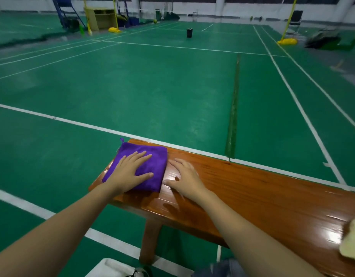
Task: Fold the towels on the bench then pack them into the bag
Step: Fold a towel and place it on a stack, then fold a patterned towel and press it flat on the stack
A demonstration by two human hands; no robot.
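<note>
White, flat and only partly in view, an object (110, 266) lies on the floor at the near edge, too cropped to identify. At the near right, a pale cream fluffy towel (352, 240) sits bunched on the glossy orange-brown wooden surface (252, 188), whose long axis runs from the near right toward the far left.

The folded purple microfibre towel (152, 166) lies flat at the left end of the surface, well apart from the cream one. It is close to square, so I cannot tell its long axis. Its edges run in line with the surface's edges, and a small hanging loop at its far left corner points away from the person.

The left grip (130, 172) is released, palm down on the purple towel, with spread fingers aimed far and right. The right grip (186, 176) is likewise released, flat on bare wood just beside the towel's right edge.

Beyond lies green court flooring (152, 86) with white lines. A black cylindrical container (189, 33) stands far off, and yellow post bases (287, 41) sit farther out.
</note>
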